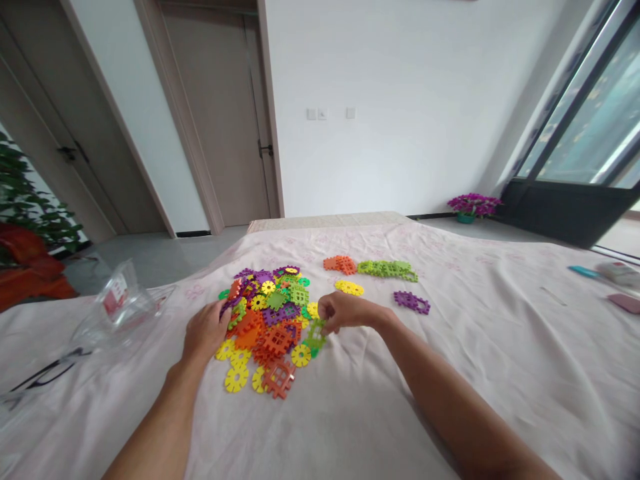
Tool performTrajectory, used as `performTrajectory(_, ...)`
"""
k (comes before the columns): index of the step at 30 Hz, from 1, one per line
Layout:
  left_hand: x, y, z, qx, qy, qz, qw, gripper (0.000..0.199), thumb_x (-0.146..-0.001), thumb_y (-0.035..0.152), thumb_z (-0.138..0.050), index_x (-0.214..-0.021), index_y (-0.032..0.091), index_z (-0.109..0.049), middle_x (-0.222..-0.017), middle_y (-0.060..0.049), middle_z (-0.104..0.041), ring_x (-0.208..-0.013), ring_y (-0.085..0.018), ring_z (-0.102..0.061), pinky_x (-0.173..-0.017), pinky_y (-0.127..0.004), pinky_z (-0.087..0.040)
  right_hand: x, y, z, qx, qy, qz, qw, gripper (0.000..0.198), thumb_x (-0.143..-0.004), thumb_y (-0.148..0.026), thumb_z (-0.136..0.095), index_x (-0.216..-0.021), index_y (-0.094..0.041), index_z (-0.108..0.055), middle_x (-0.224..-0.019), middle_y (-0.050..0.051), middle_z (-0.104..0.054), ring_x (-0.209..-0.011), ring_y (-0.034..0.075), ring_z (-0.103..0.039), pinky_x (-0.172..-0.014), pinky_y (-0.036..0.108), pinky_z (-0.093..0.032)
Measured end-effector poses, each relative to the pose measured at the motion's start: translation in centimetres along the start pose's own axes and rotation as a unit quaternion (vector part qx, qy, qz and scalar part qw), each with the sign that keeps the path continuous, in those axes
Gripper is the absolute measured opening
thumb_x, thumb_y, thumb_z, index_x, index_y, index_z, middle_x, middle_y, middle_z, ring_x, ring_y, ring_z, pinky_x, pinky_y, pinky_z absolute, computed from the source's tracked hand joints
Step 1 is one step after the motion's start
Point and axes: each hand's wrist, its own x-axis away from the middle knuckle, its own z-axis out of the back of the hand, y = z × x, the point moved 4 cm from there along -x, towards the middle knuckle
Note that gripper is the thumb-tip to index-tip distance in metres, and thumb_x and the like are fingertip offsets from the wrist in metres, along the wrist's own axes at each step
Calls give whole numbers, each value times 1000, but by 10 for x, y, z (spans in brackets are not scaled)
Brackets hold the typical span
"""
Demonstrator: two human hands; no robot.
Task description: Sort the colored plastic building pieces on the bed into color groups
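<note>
A heap of colourful plastic interlocking pieces (276, 300) lies on the bedspread, made of notched squares and round discs. My right hand (345, 311) is at the heap's right edge, with thumb and fingers pinched on a light green interlocking piece (315, 332). On the heap's left side, my left hand (204, 331) has its fingers curled at a purple interlocking piece (231, 303); the fingertips are partly hidden. Beyond the right hand lie separate groups: orange pieces (340, 265), green pieces (387, 269), yellow discs (349, 288) and purple pieces (411, 302).
A clear plastic package (117, 300) and eyeglasses (45, 373) lie at the left on the pale bedspread (480, 333). At the far right are a blue item (584, 271) and a dark pink item (625, 303). Doors and a white wall stand behind.
</note>
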Motion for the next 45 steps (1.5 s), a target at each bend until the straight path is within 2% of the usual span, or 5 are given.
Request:
performTrajectory(4,-1,-1,-1,0,-1,2,1000,46,-96,40,-30,-125,18,-59,-121,-8,-66,-112,-21,-60,-94,-31,-44,7,32,48,-33,227,-20,973,19,-65,-26,-70,-75,-18,-56,-63,-4,-59,-55,10,-56,-51,21,-38)
performTrajectory(12,-1,-2,-2,-4,3,1,1000,45,-96,40,-31,-125,19,-59,-121,-8,-67,-112,-20,-60,-95,-30,-44,54,108,108,165,581,-186,775,25,-71,-18,-60,-95,-15,-69,-94,8,-68,-82,19,-61,-76,29,-46)
performTrajectory(29,-1,-1,-1,2,4,0,1000,46,-96,40,-31,-125,18,-59,-120,-10,-67,-112,-22,-61,-95,-32,-45,47,106,89,312,438,-221,814,41,-79,-13,-50,-112,-21,-72,-116,10,-68,-112,26,-58,-93,34,-43)
performTrajectory(40,1,-1,-1,5,3,2,1000,46,-96,40,-31,-126,18,-58,-121,-9,-66,-113,-21,-60,-97,-32,-44,-12,17,10,306,288,61,906,45,-93,-30,-51,-136,-18,-53,-133,12,-59,-122,24,-52,-103,38,-40)
performTrajectory(45,0,0,-1,3,3,1,1000,45,-97,39,-31,-126,18,-58,-124,-9,-65,-115,-21,-59,-98,-31,-43,-35,7,-16,314,262,60,911,50,-98,-33,-43,-144,-14,-41,-136,16,-56,-127,25,-49,-105,39,-37)
